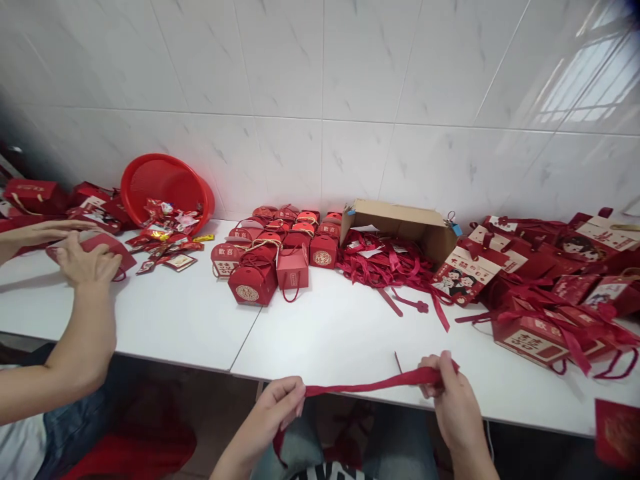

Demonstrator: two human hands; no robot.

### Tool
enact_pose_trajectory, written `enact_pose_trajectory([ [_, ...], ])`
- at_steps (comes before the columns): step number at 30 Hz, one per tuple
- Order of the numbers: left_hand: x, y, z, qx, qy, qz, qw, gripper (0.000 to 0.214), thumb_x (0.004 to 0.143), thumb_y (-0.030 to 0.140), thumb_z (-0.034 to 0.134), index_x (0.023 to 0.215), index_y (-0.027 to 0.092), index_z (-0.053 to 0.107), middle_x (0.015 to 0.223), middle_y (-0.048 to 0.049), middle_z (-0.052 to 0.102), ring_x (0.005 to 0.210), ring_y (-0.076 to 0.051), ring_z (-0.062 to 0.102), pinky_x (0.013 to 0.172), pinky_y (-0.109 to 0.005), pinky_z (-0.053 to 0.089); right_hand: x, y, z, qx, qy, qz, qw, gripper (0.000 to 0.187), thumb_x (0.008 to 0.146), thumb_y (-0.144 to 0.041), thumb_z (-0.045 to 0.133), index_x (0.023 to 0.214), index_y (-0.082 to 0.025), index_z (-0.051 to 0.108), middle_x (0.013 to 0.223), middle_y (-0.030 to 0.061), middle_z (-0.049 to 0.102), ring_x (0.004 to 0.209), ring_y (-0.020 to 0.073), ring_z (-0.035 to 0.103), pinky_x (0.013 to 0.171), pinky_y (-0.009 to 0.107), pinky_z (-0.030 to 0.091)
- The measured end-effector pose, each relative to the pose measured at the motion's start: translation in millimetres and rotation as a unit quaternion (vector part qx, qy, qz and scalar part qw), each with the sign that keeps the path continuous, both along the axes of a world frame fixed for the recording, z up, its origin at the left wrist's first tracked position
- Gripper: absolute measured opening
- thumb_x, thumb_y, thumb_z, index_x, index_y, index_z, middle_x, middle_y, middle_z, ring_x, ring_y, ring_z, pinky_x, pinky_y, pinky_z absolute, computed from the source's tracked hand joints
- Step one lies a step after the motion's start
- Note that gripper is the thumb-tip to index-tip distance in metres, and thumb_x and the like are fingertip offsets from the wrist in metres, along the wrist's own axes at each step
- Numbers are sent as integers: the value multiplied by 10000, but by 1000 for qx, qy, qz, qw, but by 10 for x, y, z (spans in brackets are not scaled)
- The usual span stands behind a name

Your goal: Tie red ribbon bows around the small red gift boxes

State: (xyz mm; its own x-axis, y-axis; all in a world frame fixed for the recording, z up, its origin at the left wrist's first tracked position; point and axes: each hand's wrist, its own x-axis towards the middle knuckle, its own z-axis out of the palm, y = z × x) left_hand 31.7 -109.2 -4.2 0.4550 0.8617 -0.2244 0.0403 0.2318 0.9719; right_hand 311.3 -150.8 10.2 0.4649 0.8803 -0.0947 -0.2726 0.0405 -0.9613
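A dark red ribbon (360, 387) stretches nearly level between my two hands, just over the table's front edge. My left hand (280, 403) pinches it, and a loose end hangs below the fingers. At the other side my right hand (450, 390) is closed on the ribbon, with a short end poking out past the thumb. Beyond my hands, a heap of red ribbons (385, 260) spills from a tipped cardboard box (410, 215). A loose strap with a flower-shaped end (420, 306) lies before the heap.
Small red gift boxes (253, 283) stand in rows left of the carton. Red gift bags and boxes (535, 333) crowd the right side. A red plastic basket (133, 193) lies tipped, sweets spilling out. At far left, a co-worker's hands (90, 260) press on a red box.
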Motion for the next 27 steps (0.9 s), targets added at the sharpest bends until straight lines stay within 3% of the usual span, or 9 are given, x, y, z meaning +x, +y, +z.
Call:
enact_pose_trajectory([
  [6, -193, 115, -13, 5, -42, 121, 992, 469, 795, 511, 577, 512, 169, 428, 429, 58, 330, 457, -76, 264, 487, -234, 226, 158, -43, 46, 33, 214, -10, 976, 416, 805, -436, 638, 563, -178, 418, 418, -85, 289, 401, 60, 228, 483, 208, 345],
  [10, -286, 160, 75, -3, -91, 192, 977, 477, 760, 508, 625, 494, 169, 421, 439, 49, 365, 487, -83, 336, 520, -219, 301, 228, -51, 27, 32, 286, -20, 958, 430, 805, -376, 645, 540, -179, 370, 443, -74, 317, 413, 64, 275, 460, 203, 356],
  [16, -371, 190, 140, -39, -161, 292, 942, 411, 640, 408, 766, 506, 152, 473, 469, 59, 400, 470, -65, 362, 466, -185, 340, 357, -78, 52, -2, 363, -89, 928, 360, 802, -348, 630, 571, -182, 410, 505, -63, 389, 462, 78, 403, 437, 207, 371],
  [22, -461, 216, 84, -59, -211, 384, 897, 340, 463, 308, 858, 528, 134, 573, 462, 67, 441, 472, -53, 407, 477, -158, 423, 410, -146, 98, 42, 394, -66, 916, 300, 782, -268, 633, 588, -190, 419, 456, -81, 338, 423, 79, 376, 412, 216, 369],
  [27, -493, 252, 32, -76, -234, 413, 877, 266, 525, 195, 800, 491, 137, 543, 456, 62, 449, 463, -62, 443, 483, -167, 471, 446, -169, 96, 13, 413, -101, 905, 149, 767, -240, 634, 675, -202, 522, 465, -80, 392, 455, 95, 453, 409, 218, 395],
])
